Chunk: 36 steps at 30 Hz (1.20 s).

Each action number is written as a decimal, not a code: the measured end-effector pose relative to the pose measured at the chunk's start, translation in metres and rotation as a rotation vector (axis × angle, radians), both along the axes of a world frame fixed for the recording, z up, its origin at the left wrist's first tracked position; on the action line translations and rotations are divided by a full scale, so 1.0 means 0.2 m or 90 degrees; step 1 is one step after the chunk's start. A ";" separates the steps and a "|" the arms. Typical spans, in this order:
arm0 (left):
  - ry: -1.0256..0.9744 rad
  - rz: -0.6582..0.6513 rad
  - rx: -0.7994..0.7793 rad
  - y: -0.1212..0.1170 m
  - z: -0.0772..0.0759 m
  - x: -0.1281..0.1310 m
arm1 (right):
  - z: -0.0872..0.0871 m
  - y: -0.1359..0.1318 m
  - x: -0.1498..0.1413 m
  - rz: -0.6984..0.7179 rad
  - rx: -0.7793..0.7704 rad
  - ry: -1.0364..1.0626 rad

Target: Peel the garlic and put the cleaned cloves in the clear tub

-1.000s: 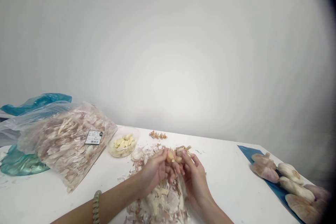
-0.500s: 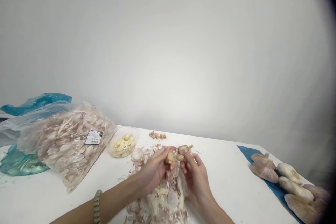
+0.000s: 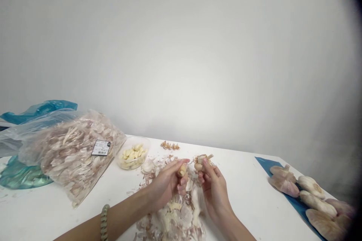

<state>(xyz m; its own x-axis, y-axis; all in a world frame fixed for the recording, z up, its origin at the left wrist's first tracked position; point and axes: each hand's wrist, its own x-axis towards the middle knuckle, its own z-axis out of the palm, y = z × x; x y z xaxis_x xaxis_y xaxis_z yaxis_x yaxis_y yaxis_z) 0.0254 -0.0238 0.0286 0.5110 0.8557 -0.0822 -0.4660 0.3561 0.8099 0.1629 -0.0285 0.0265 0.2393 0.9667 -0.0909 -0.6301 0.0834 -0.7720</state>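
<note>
Currently, left hand (image 3: pixel 166 185) and right hand (image 3: pixel 215 192) each pinch one garlic clove (image 3: pixel 182 170).

A bag of garlic skins (image 3: pixel 73 154) lies left on the table (image 3: pixel 249 203); a tub of cloves (image 3: pixel 132 154) sits beside it;

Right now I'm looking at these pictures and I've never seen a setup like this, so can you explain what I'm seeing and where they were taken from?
There's no machine here, just a person's two bare hands, filmed by a camera worn on their head that looks forward and down. Every picture comes from that one camera. The left hand, wearing a beaded bracelet, pinches a garlic clove. The right hand holds a partly skinned piece of garlic. On the white table lie a heap of papery skins, a clear tub of peeled cloves, a small row of unpeeled cloves, a clear bag of skins, and a blue sheet bearing large pale items I can't identify.
</note>
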 end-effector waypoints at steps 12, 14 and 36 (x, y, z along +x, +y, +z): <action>-0.055 -0.019 -0.048 0.01 0.00 0.00 | 0.03 0.00 0.01 -0.033 0.008 -0.006; -0.054 -0.010 -0.053 0.01 0.00 0.00 | 0.03 0.01 0.01 -0.035 0.008 -0.001; -0.012 0.146 0.115 0.10 0.11 -0.07 | -0.02 0.06 0.06 -0.065 0.016 -0.020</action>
